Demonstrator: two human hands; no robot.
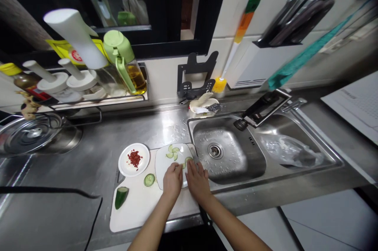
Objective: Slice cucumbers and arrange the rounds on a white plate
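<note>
Both of my hands meet over a white plate [161,164] that lies on a white cutting board [138,207]. My left hand [173,180] has its fingers curled down onto the plate's near part; what they hold is hidden. My right hand [197,180] pinches a green cucumber slice [188,160] at the plate's right edge. Three more cucumber slices [173,151] lie in a fan at the plate's far end. One loose slice [149,179] and a cucumber end piece [121,196] rest on the board to the left.
A round white plate [125,166] with chopped red chilli [134,157] sits left of the cucumber plate. A steel sink [254,164] with a faucet [265,108] lies right of it, a plastic bag [291,151] in its right basin. A pot lid [29,134] and oil bottles [130,69] stand behind at the left.
</note>
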